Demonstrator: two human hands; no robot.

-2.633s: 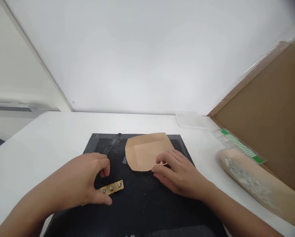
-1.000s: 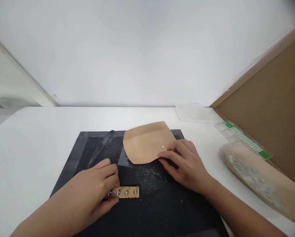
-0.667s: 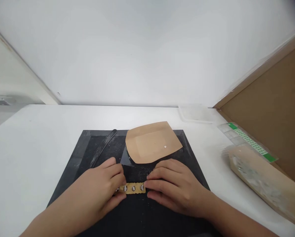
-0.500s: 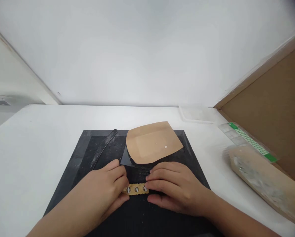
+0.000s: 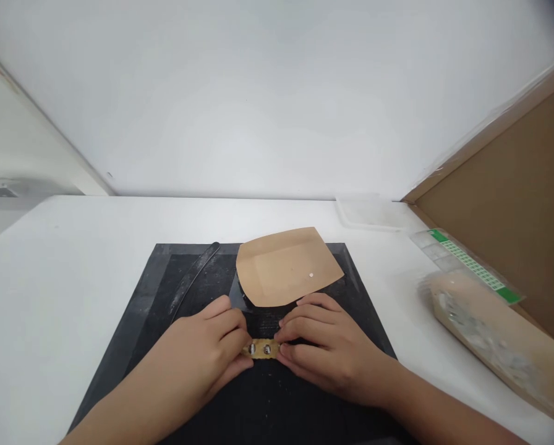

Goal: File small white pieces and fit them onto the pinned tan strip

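Observation:
A short yellowish strip with scalloped edges [image 5: 260, 350] lies low over the black mat [image 5: 277, 408], and two round shiny studs show on its face. My left hand [image 5: 207, 346] pinches the strip's left end between thumb and fingers. At the other end, my right hand [image 5: 326, 346] is closed on the strip with thumb and fingertips. Both ends of the strip are hidden under my fingers. Just beyond my hands, a curved piece of tan card or leather [image 5: 281, 266] rests on the mat with a small white speck on it.
A thin dark curved tool [image 5: 194, 275] lies at the mat's upper left. To the right, a clear case with a green label [image 5: 472, 266] leans near a tan tray [image 5: 472, 364] of clear plastic bits. A translucent shallow tray [image 5: 370, 213] stands by the wall.
My left hand has moved slightly right along with the strip. My right thumb has closed onto the strip's right end, so one fewer stud shows.

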